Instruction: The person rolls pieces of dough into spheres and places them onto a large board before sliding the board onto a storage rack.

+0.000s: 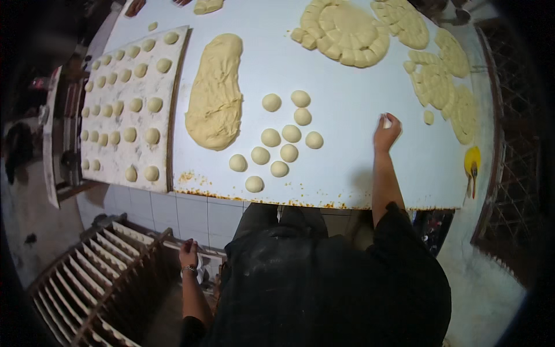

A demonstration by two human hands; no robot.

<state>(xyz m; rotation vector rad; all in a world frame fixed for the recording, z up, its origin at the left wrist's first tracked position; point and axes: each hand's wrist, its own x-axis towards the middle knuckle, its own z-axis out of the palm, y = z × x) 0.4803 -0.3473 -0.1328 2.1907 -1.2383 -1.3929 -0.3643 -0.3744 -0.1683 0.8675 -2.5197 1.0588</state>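
My right hand (387, 133) is over the right part of the white table (341, 173), its fingers curled and the thumb apart from the forefinger. White tabletop shows in the gap, and nothing visible is held. My left hand (189, 254) hangs low, past the table's front edge, beside a wooden rack (110, 277); its fingers are too small and dim to read. Several round dough balls (270, 137) lie loose in the middle of the table. A long slab of dough (215, 92) is to their left.
A floured board (124, 156) with rows of dough balls covers the table's left side. Cut dough rounds (344, 34) and dough pieces (436, 87) lie far and right. A yellow object (472, 159) is by the right edge. Another person's hand (136, 7) shows at the far left.
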